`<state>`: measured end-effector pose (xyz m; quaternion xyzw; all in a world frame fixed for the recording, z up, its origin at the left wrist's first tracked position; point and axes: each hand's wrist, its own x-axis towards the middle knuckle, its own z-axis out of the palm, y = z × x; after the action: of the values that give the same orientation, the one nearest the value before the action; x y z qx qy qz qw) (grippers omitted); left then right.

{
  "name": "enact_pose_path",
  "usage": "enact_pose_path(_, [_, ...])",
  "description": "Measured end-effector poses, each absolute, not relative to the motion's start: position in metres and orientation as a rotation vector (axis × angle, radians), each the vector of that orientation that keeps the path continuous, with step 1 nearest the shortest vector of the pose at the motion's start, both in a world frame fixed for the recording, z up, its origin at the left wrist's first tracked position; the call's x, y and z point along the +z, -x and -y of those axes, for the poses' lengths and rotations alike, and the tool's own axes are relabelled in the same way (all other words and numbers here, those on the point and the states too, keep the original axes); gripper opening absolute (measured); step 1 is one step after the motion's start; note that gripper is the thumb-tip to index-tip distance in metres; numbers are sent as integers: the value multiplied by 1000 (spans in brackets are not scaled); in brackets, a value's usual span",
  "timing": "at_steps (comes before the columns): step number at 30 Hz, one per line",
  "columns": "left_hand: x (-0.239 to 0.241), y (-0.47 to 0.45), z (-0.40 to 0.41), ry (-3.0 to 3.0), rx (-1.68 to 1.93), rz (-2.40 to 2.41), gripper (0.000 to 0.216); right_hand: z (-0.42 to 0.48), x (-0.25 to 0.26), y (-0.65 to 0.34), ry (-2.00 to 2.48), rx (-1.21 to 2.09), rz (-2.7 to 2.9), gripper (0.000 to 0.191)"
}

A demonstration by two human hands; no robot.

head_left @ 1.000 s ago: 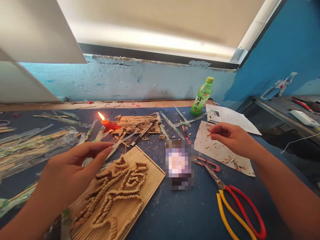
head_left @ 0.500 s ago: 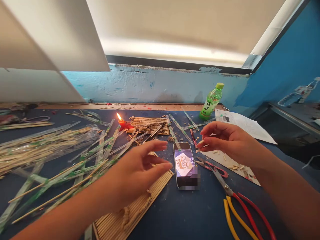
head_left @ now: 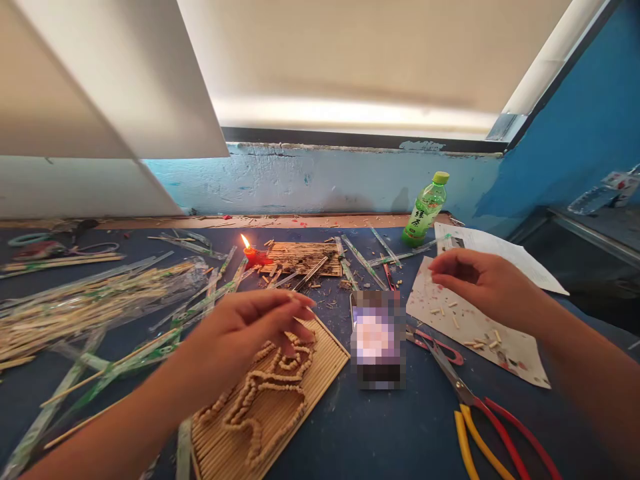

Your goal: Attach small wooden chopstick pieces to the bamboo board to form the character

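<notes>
My left hand [head_left: 250,330] hovers over a bamboo-stick mat [head_left: 320,363] near the table's front, its fingertips pinched together just above a raised pattern of short stick pieces [head_left: 265,390] on the mat. What the pinch holds is too small to see. My right hand [head_left: 483,283] is curled, thumb against fingers, above a speckled paper sheet [head_left: 505,343] scattered with small cut stick bits. A phone [head_left: 377,337] lies flat between the mat and that sheet.
A lit red candle [head_left: 249,252] burns beside a second stick mat [head_left: 305,257]. Wrapped sticks [head_left: 90,300] are piled on the left. Red-and-yellow scissors [head_left: 483,417] and a small red tool [head_left: 435,340] lie at the right. A green bottle [head_left: 426,210] and printed paper [head_left: 505,257] sit behind.
My left hand went from reaching open toward the phone to a pinch over the mat's pattern. My right hand drew back to the right over the speckled paper.
</notes>
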<state>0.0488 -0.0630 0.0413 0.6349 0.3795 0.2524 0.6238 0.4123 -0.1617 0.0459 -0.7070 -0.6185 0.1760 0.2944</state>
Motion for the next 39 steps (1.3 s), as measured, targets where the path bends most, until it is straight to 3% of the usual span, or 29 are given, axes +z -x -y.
enact_pose_path(5, [40,-9,24,-1425,957,-1151,21,165,5,-457,2093,393,1937,21])
enact_pose_path(8, [34,-6,12,-1444,1030,-1189,18,152,6,-441,2048,332,2010,22])
enact_pose_path(14, [9,8,-2,-1525,1034,-1247,21,80,32,-322,1476,163,2440,22])
enact_pose_path(19, [-12,24,-13,-1570,1075,-1268,25,4,16,-222,1237,208,2679,21])
enact_pose_path(22, [-17,23,-14,-1590,1067,-1270,28,-25,2,-189,1206,192,2798,10])
enact_pose_path(24, [-19,22,-15,-1603,1065,-1268,29,-33,-1,-179,1201,178,2853,15])
enact_pose_path(27, [-19,21,-16,-1608,1094,-1277,30,-37,1,-176,1189,164,2854,22])
enact_pose_path(30, [-19,24,-19,-1589,1169,-1308,30,-38,11,-183,1185,177,2769,9])
enact_pose_path(39, [-18,26,-20,-1561,1232,-1309,29,-47,42,-222,1298,300,2282,7])
